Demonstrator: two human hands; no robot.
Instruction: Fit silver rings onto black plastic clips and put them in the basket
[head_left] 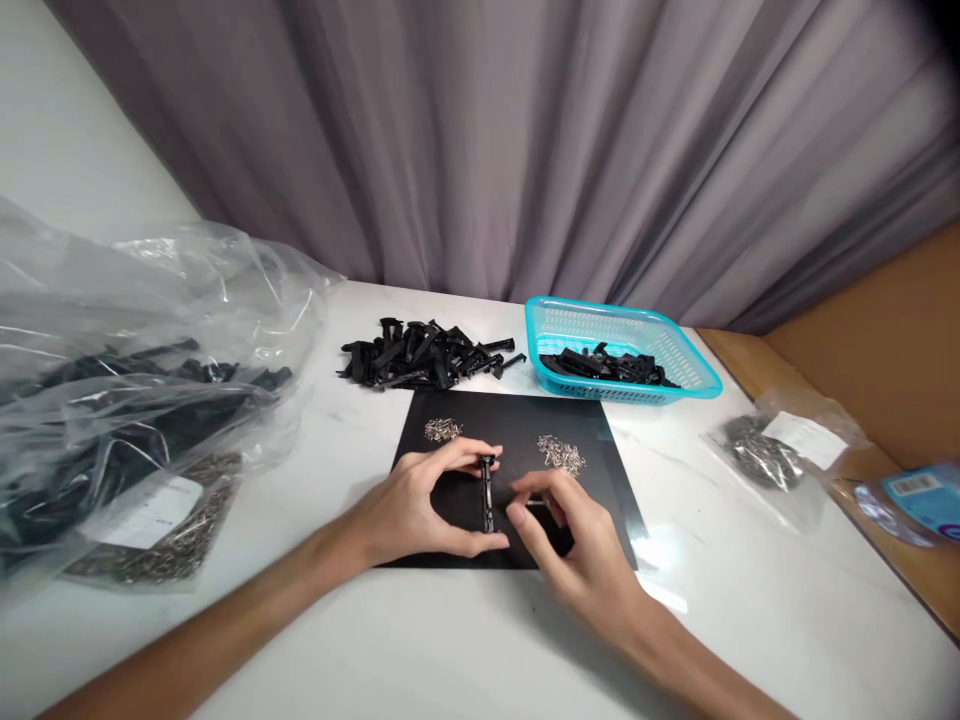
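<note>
My left hand point(427, 505) grips a slim black plastic part point(487, 495) by its two ends, between thumb and fingers, over a black mat point(450, 550). To its right, my right hand point(566, 525) is closed in a pinch, its fingertips a short gap away from the part. A small shiny piece shows between those fingers, too small to name. Beyond my hands lie two heaps of small metal pieces on the mat: a smaller left heap point(443, 429) and a larger right heap point(561, 454).
Behind the mat sits a pile of black plastic parts point(427, 355). A blue basket point(626, 391) at the back right holds more. Large clear bags point(247, 260) cover the left side. A small bag point(757, 455) and a blue-labelled packet point(922, 500) lie at the right.
</note>
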